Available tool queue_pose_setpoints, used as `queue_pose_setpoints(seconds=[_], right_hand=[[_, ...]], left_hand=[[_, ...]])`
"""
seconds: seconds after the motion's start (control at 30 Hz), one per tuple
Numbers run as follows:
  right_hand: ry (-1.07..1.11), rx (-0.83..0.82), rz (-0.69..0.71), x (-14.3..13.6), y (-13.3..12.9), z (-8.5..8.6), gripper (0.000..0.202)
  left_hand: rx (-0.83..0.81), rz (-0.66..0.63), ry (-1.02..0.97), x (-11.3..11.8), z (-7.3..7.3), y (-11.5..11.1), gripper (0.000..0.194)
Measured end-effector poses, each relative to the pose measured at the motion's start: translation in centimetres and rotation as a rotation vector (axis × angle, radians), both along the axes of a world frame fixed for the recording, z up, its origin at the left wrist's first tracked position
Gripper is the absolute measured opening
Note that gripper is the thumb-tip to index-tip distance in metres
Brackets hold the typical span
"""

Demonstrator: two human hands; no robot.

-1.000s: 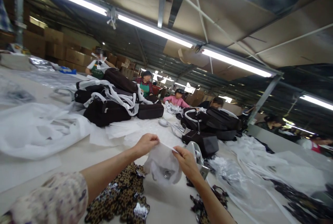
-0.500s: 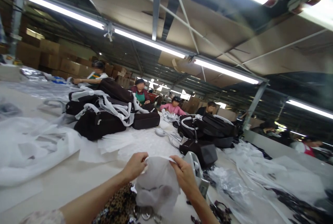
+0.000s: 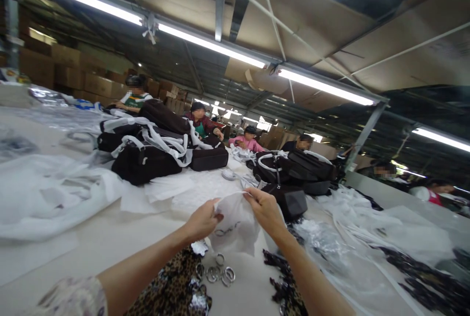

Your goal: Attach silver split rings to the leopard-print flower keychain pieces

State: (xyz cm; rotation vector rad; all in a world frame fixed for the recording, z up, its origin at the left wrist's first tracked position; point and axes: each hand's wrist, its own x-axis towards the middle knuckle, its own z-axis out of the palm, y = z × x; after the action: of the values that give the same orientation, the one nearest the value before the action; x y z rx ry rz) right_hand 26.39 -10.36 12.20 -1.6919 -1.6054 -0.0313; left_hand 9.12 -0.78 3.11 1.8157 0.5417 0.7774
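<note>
Between my two hands hangs a thin, whitish see-through bag (image 3: pixel 237 232), with a dark ring-like shape showing through it. My left hand (image 3: pixel 203 218) pinches its upper left edge. At its upper right edge, my right hand (image 3: pixel 262 204) grips with thumb and fingers. Below the bag, several metal rings (image 3: pixel 220 273) lie on the table. Leopard-print fabric (image 3: pixel 165 284) with shiny silvery bits is partly under my left forearm. Dark patterned strips (image 3: pixel 282 269) lie by my right forearm.
Dark bags with white-wrapped handles (image 3: pixel 147 161) are heaped at the left, and more dark bags (image 3: pixel 290 174) at the right. White sheeting (image 3: pixel 55 193) covers the left of the table. Clear plastic (image 3: pixel 323 237) lies at the right. Several people (image 3: pixel 200 120) work across the table.
Both hands have lifted the bag up and slightly right, uncovering the metal rings beneath. The ring-like shape inside now shows more clearly. Across the table, co-workers' arms have shifted.
</note>
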Motion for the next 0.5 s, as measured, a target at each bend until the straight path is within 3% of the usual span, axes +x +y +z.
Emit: queue_pose_setpoints(seconds=[0.07, 0.17, 0.3, 0.4, 0.5], right_hand=[[0.016, -0.008, 0.040, 0.1, -0.5, 0.1, 0.023], [0.070, -0.037, 0.088, 0.3, -1.4, -0.9, 0.024], [0.177, -0.147, 0.131, 0.4, -2.1, -4.3, 0.028], [0.252, -0.215, 0.151, 0.3, -2.1, -6.9, 0.013], [0.346, -0.221, 0.151, 0.4, -2.1, -8.1, 0.028]], left_hand=[[0.000, 0.089, 0.001, 0.3, 0.1, 0.6, 0.024], [-0.025, 0.107, -0.041, 0.3, -0.1, 1.2, 0.028], [-0.085, 0.077, -0.067, 0.0, -1.1, 1.2, 0.024], [-0.105, 0.052, -0.075, -0.1, -1.7, 0.8, 0.025], [-0.071, 0.045, -0.082, -0.3, -1.4, 0.5, 0.025]])
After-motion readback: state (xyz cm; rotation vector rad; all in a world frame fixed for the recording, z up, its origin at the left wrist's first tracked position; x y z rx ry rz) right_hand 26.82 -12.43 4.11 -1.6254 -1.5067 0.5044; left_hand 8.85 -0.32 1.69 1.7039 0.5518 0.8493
